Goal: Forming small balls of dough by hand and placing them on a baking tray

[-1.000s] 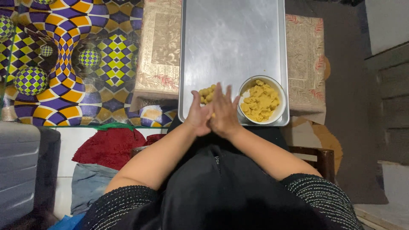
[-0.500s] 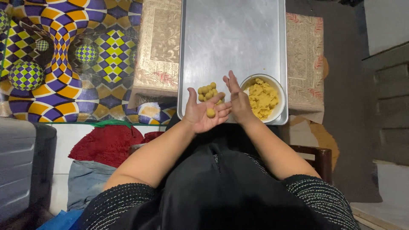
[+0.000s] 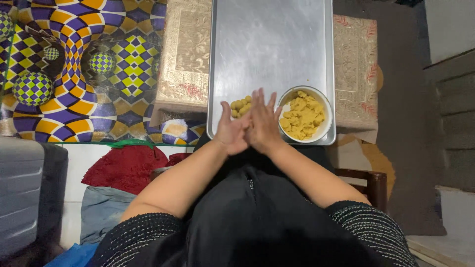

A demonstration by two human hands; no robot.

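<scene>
Palms pressed flat together, left hand against right hand, over one tray; one bowl of dough, roughly six dough balls.

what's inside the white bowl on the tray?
The white bowl holds crumbly yellow dough, heaped, on the metal tray. The right hand covers the bowl's left rim; its bottom is hidden under the dough.
</scene>
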